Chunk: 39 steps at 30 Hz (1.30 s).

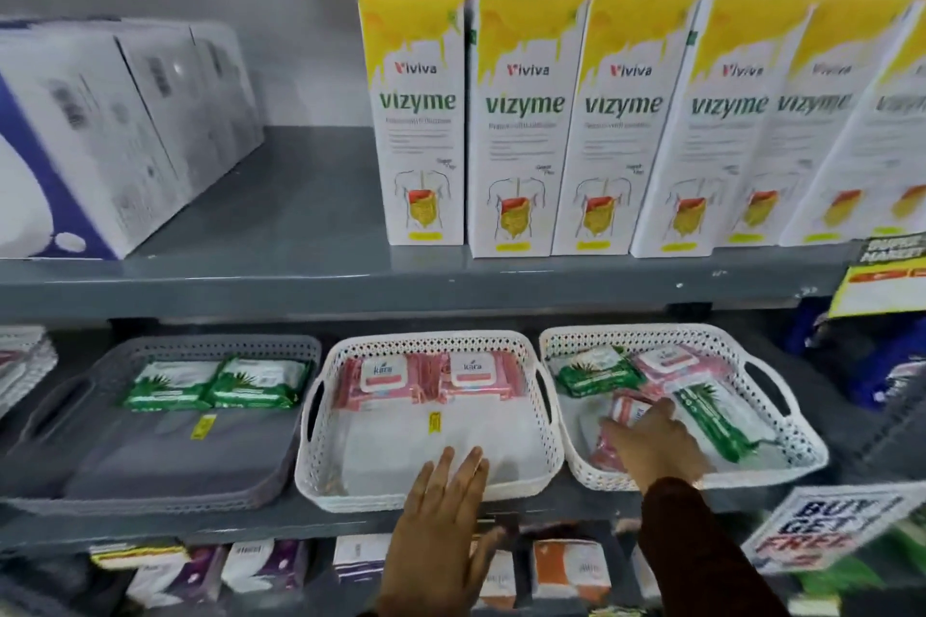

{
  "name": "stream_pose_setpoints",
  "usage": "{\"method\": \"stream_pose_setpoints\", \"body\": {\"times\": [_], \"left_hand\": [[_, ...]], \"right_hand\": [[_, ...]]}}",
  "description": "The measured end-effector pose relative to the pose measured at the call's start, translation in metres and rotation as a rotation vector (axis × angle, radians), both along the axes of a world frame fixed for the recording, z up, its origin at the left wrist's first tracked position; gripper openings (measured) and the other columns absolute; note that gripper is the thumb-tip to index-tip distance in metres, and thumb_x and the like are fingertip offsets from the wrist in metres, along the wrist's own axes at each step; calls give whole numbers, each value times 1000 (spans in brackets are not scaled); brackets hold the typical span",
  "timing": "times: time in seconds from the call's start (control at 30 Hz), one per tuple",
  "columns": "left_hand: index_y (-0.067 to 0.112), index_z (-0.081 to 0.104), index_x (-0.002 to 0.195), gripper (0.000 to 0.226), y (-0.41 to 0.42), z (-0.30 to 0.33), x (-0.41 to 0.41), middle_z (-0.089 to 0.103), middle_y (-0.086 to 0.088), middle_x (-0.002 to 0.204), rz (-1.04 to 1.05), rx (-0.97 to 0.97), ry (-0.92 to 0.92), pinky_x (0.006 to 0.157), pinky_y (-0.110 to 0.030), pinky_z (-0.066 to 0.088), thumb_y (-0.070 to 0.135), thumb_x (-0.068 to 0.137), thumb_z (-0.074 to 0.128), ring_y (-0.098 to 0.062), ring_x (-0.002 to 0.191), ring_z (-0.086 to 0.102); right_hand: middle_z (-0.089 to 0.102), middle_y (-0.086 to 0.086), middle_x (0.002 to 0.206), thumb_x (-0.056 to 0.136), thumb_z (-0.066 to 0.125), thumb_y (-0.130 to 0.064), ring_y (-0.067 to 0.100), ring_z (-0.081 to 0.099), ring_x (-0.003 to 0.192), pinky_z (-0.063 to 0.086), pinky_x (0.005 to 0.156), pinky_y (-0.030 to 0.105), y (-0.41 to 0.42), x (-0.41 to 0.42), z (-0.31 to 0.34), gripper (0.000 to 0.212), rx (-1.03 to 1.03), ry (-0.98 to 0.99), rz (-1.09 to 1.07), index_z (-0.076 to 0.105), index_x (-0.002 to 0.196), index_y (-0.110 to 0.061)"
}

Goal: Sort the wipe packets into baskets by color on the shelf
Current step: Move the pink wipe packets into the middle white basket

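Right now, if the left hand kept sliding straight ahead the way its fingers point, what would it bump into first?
Probably the two pink wipe packets at the back of the middle white basket; the left hand crosses only bare basket floor before them.

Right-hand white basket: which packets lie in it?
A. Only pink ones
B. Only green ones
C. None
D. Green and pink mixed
D: the right-hand white basket holds a green packet beside pink packets, with the right hand reaching among them.

Packets [208, 384] in baskets [501, 489] (middle shelf [200, 524])
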State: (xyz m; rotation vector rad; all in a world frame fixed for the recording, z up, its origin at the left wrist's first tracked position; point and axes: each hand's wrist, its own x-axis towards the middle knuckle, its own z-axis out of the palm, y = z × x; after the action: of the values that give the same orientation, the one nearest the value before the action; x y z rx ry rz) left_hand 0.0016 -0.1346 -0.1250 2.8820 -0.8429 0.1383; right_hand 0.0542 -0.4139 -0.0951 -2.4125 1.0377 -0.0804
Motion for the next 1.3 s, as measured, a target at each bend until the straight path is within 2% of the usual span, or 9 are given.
{"method": "stream_pose_setpoints", "body": {"times": [0.27,0.4,0.47,0.63,0.87,1.07,1.13,1.2,1.3], "left_hand": [[16,33,150,64,38,-8,12,33,2,154,148,-48,-9,114,-40,14,55,99,24,-21,142,28],[19,19,154,66,54,-13,25,18,4,158,212,-39,-40,119,-36,0,57,100,14,-16,147,6],[17,27,151,63,55,-13,27,28,2,156,217,-42,-23,117,-36,6,54,101,19,-18,146,14],[17,32,150,61,52,-12,24,32,2,154,216,-31,-28,116,-39,7,51,100,22,-20,145,19],[14,41,146,59,50,-7,22,40,-2,150,233,1,-45,113,-40,9,48,100,31,-25,141,30],[12,40,146,63,24,-8,31,40,-5,151,196,27,-68,112,-45,12,52,100,25,-27,142,28],[12,40,146,65,12,-9,35,38,-5,151,196,33,-52,113,-46,10,55,100,22,-26,143,26],[15,29,151,70,-1,-12,40,27,-2,156,180,35,-54,116,-46,4,59,99,13,-25,146,15],[16,24,152,71,-16,-15,46,24,-1,157,145,52,-45,116,-46,2,61,98,12,-25,147,12]], "right_hand": [[68,22,102,80,76,-41,38,67,84,47,66,39,10,-4,-1,72,-11,-426,-59,31,129,-13],[66,-7,94,78,81,-34,14,65,65,47,55,25,38,-8,23,70,84,-721,112,37,131,-26],[60,-20,96,78,79,-38,4,65,62,51,53,27,61,-5,28,66,59,-707,278,41,131,-30],[62,0,119,84,73,-36,17,68,90,59,75,35,120,22,11,56,22,-434,611,46,132,-30],[59,9,128,93,65,-23,26,64,104,56,82,37,139,44,-20,42,7,-259,652,48,131,-24],[55,5,141,96,58,-38,25,57,123,48,99,34,133,44,-21,51,51,-218,697,45,143,-23],[62,-1,135,96,58,-40,16,63,117,50,95,24,124,41,-10,45,168,-325,658,52,138,-27],[73,-5,110,96,60,-34,2,69,90,52,72,10,102,38,2,22,226,-521,574,61,118,-33],[73,2,90,94,63,-20,18,68,75,56,65,30,45,44,10,7,122,-641,376,66,100,-20]]}}
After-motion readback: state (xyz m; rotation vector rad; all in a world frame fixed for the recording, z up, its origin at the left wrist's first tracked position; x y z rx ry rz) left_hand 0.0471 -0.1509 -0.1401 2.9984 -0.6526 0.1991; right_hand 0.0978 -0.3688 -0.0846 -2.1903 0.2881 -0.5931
